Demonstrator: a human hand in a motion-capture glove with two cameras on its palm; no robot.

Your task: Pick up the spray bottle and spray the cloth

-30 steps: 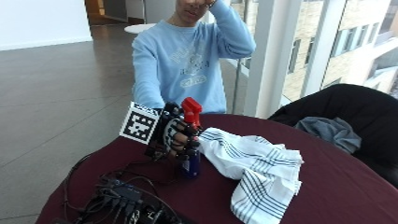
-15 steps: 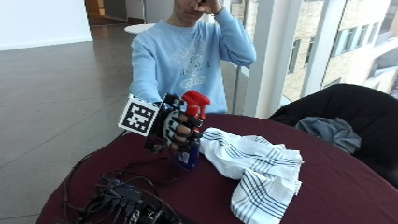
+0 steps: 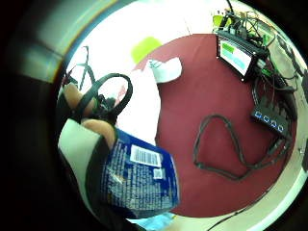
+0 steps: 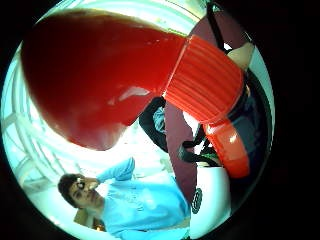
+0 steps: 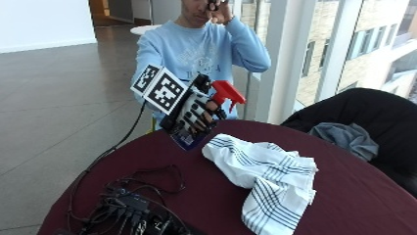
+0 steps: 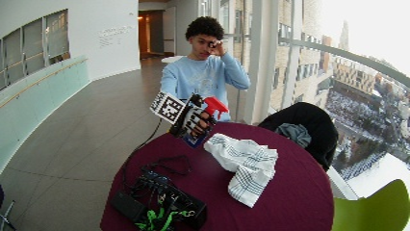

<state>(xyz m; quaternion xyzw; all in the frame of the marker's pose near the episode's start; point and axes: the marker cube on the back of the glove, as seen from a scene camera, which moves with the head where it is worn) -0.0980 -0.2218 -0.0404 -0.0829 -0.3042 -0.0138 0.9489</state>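
Note:
My gloved right hand grips a spray bottle with a blue label and a red trigger head. The bottle is lifted off the table and tilted, its nozzle pointing toward the cloth side. A white cloth with dark stripes lies crumpled on the round maroon table, just beside and below the bottle. In the little finger side palm view the blue bottle body sits against the palm above the table. The red head fills the thumb side palm view. In the wide outside view the hand holds the bottle above the cloth.
A tangle of black cables and electronics lies at the near left of the table. A black chair with a grey garment stands behind the table on the right. A green chair is near the window.
The hand has lifted the bottle higher off the table and tilted it, the red head swinging toward the cloth.

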